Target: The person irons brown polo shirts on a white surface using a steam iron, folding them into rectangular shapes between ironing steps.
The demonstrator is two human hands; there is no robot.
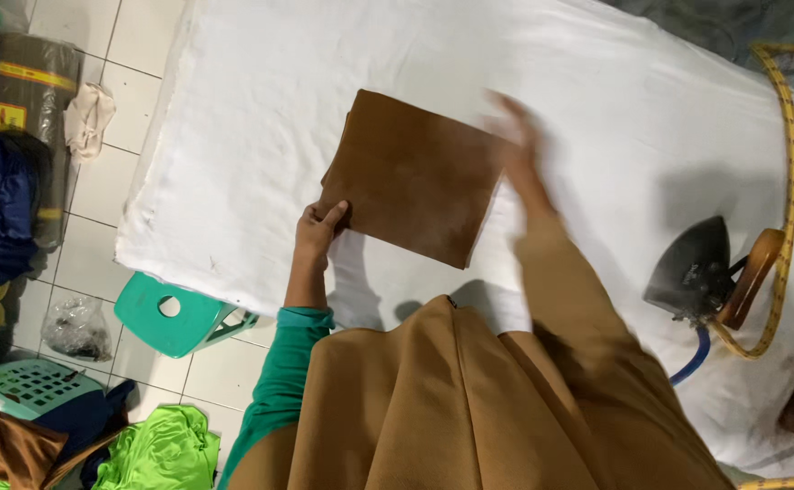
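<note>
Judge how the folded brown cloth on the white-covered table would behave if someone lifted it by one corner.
The folded brown cloth would probably droop and unfold, being soft layered fabric. It looks light: the left hand grips just one corner. It should slide rather than roll on the white cover.

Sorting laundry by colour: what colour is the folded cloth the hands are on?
Brown; the folded cloth shows plainly in the head view.

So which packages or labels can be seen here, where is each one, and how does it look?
Wrapped bundle: on the floor at top left, a dark grey plastic roll with yellow label strips.
Clear bag: on the floor tiles at left, crumpled, see-through, dark contents.
No signs or screens in view.
</note>
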